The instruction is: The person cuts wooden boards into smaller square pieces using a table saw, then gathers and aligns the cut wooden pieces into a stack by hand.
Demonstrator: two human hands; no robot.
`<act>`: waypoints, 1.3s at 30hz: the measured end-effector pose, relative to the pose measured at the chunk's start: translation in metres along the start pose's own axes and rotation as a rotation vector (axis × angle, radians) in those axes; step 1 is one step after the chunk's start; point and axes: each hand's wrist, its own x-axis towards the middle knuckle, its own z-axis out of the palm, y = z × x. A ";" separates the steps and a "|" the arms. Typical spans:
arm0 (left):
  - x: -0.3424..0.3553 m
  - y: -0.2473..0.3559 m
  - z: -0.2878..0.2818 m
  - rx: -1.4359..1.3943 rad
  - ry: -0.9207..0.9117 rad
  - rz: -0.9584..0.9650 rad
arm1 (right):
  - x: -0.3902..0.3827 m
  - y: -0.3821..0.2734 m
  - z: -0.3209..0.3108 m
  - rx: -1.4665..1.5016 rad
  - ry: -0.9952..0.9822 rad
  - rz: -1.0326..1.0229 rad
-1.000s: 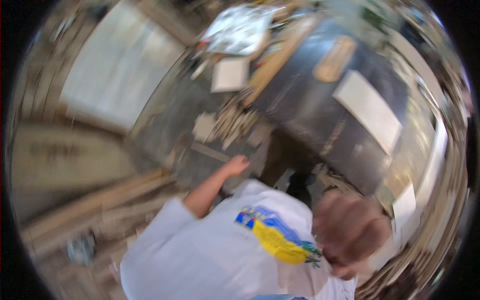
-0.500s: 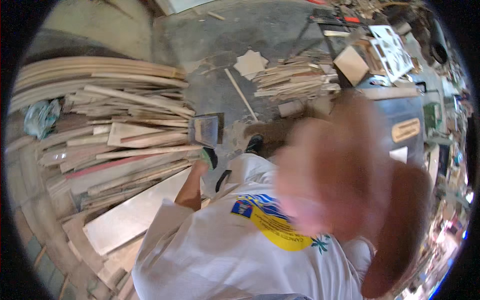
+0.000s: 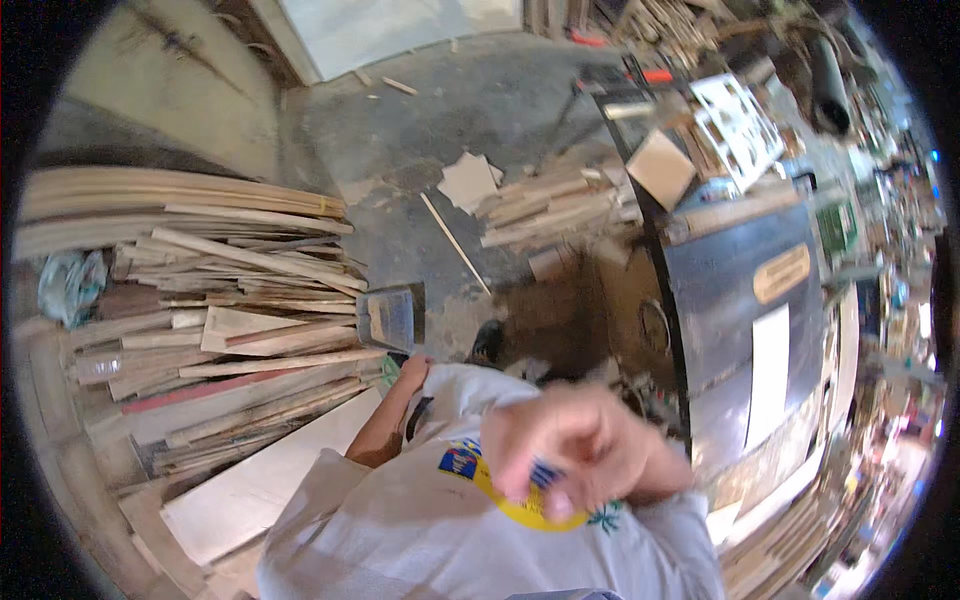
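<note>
Well, fingers bend inward in a loose curl on the right hand, raised close before the white shirt, its forearm slanting in from the right sleeve; whether they grasp anything, I can't tell. Lower at the left, the arm reaches out past its sleeve, and the left hand sits by the shirt's edge, finger state too small to read. The shirt itself looks creased, its blue-and-yellow print partly covered by that right hand. Beyond, layered pale wooden strips fill the left; a dark tabletop bearing a white board stands to the right.
</note>
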 end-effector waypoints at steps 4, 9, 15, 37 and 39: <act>0.031 0.007 -0.008 0.731 0.226 0.161 | -0.007 0.007 0.001 -0.063 -0.346 -0.132; 0.068 -0.021 -0.008 0.811 0.197 0.179 | -0.016 0.008 0.022 -0.046 -0.290 -0.229; 0.087 -0.042 0.000 0.180 0.088 0.180 | -0.014 0.004 0.008 -0.029 -0.274 -0.190; 0.088 0.035 -0.015 0.386 -0.211 0.024 | -0.041 0.014 0.005 -0.132 -0.262 -0.290; 0.073 0.061 -0.017 0.559 -0.227 0.001 | -0.047 0.008 0.014 -0.165 -0.209 -0.343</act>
